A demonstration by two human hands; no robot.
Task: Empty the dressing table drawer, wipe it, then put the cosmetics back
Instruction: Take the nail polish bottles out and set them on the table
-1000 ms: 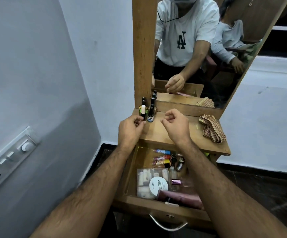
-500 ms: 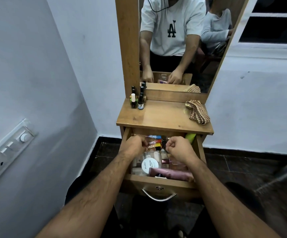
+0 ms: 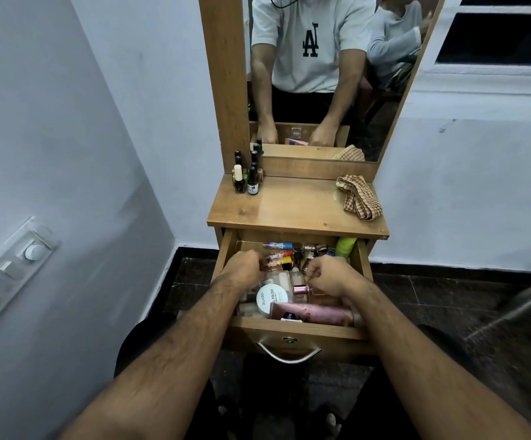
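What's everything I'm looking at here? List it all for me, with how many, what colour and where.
Wooden dressing table top: one, light brown, below the mirror.
Tall wood-framed mirror: one, behind the top.
Small nail polish bottles: about five, mostly dark, back left of the top.
Checked cloth: one, brown and cream, crumpled at the top's right.
Open wooden drawer: one, brown, metal handle in front.
Round white tub: one, in the drawer.
Pink tube: one, lying along the drawer front.
Green bottle: one, back right corner.
Small coloured tubes: several, drawer back.
Switch panel: one, white, left wall.
Left hand: in the drawer, fingers curled on something unclear.
Right hand: pinching a small item.
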